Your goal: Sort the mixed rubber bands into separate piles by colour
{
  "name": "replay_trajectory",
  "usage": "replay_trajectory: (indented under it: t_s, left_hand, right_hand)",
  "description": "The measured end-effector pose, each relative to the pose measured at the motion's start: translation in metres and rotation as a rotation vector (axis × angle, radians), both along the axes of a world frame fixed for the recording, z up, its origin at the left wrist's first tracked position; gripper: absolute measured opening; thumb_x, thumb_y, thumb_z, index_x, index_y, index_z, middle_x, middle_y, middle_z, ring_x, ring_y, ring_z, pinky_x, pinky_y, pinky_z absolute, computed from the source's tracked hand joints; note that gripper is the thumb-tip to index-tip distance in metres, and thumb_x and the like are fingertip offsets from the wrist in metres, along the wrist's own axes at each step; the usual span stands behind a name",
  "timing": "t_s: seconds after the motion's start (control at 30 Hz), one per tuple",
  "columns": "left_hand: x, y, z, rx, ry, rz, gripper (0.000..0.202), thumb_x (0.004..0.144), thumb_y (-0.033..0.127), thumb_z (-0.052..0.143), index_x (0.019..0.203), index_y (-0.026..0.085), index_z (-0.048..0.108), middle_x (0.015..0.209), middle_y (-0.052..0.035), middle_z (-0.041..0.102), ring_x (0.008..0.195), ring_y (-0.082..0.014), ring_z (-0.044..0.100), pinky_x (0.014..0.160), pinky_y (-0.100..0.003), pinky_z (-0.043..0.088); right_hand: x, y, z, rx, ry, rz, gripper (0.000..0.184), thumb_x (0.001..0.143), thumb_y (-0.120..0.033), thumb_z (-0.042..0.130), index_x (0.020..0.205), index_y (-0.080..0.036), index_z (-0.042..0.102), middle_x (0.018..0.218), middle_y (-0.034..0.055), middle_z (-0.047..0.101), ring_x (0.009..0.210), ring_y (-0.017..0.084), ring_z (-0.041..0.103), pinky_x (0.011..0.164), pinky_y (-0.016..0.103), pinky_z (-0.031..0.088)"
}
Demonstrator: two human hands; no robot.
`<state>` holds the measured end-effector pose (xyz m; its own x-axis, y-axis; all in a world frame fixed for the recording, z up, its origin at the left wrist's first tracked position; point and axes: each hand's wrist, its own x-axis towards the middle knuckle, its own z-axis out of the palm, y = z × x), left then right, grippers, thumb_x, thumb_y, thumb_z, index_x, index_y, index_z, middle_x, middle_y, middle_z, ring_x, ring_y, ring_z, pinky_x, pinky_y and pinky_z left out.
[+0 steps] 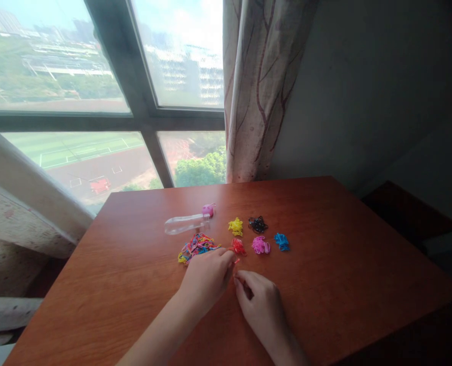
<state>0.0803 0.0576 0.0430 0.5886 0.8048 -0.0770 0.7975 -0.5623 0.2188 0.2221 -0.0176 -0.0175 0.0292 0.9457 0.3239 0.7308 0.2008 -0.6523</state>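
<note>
My left hand (209,270) is closed in a pinch just in front of the piles, and a bit of a red rubber band (237,261) sticks out at its fingertips. Close by on the right, my right hand (262,297) has thumb and forefinger pressed together; whatever is between them is too small to make out. A mixed heap of coloured rubber bands (200,244) lies behind my left hand, partly covered by it. Small sorted piles lie beyond: red bands (239,247), pink bands (261,245), blue bands (281,241), yellow bands (235,226) and black bands (258,224).
A clear plastic tube-like container (185,224) lies on its side behind the mixed heap, with a pink cap (208,209) near its mouth. Everything sits on a brown wooden table (343,264). A window and a curtain (264,76) stand along its far edge.
</note>
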Motion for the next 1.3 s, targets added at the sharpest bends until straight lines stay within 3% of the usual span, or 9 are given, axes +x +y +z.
replay_trajectory:
  t_s: [0.3, 0.67, 0.97, 1.13, 1.3]
  left_hand:
    - [0.021, 0.016, -0.004, 0.018, 0.052, -0.094, 0.013, 0.088, 0.015, 0.053, 0.096, 0.019, 0.063, 0.095, -0.0061, 0.071, 0.087, -0.0225, 0.07, 0.067, -0.028, 0.05]
    - [0.019, 0.013, -0.008, 0.052, 0.069, -0.104, 0.012, 0.088, 0.014, 0.054, 0.096, 0.018, 0.061, 0.093, -0.0062, 0.069, 0.087, -0.0216, 0.069, 0.068, -0.028, 0.05]
    - [0.009, 0.011, -0.002, 0.04, 0.033, -0.084, 0.018, 0.095, 0.019, 0.045, 0.093, 0.02, 0.063, 0.091, -0.0061, 0.069, 0.084, -0.0216, 0.069, 0.066, -0.028, 0.047]
    - [0.011, 0.009, -0.003, -0.02, 0.025, -0.138, 0.01, 0.086, 0.018, 0.057, 0.085, 0.021, 0.066, 0.089, -0.0048, 0.071, 0.081, -0.0188, 0.069, 0.065, -0.024, 0.047]
    - [0.014, 0.01, -0.006, -0.04, 0.03, -0.136, 0.013, 0.086, 0.017, 0.056, 0.091, 0.021, 0.067, 0.09, -0.006, 0.072, 0.084, -0.0216, 0.07, 0.065, -0.026, 0.049]
  right_hand:
    - [0.002, -0.001, -0.002, -0.03, 0.075, 0.023, 0.022, 0.086, -0.01, 0.049, 0.086, -0.022, 0.067, 0.077, 0.0014, 0.07, 0.067, 0.016, 0.064, 0.063, 0.023, 0.039]
    - [0.002, -0.001, 0.0, -0.023, 0.061, 0.025, 0.025, 0.086, -0.01, 0.047, 0.088, -0.022, 0.069, 0.079, 0.0027, 0.071, 0.07, 0.017, 0.066, 0.064, 0.023, 0.043]
    - [0.001, -0.001, 0.002, -0.05, 0.058, 0.037, 0.024, 0.087, -0.011, 0.047, 0.087, -0.023, 0.068, 0.078, 0.0024, 0.07, 0.069, 0.017, 0.065, 0.065, 0.023, 0.042]
    - [0.001, -0.001, 0.002, -0.035, 0.018, 0.022, 0.022, 0.087, -0.01, 0.048, 0.078, -0.021, 0.065, 0.072, 0.0019, 0.068, 0.065, 0.016, 0.062, 0.061, 0.023, 0.037]
    - [0.001, -0.001, 0.002, -0.029, 0.031, 0.028, 0.023, 0.086, -0.009, 0.048, 0.082, -0.022, 0.066, 0.074, 0.0015, 0.069, 0.067, 0.016, 0.064, 0.062, 0.022, 0.039]
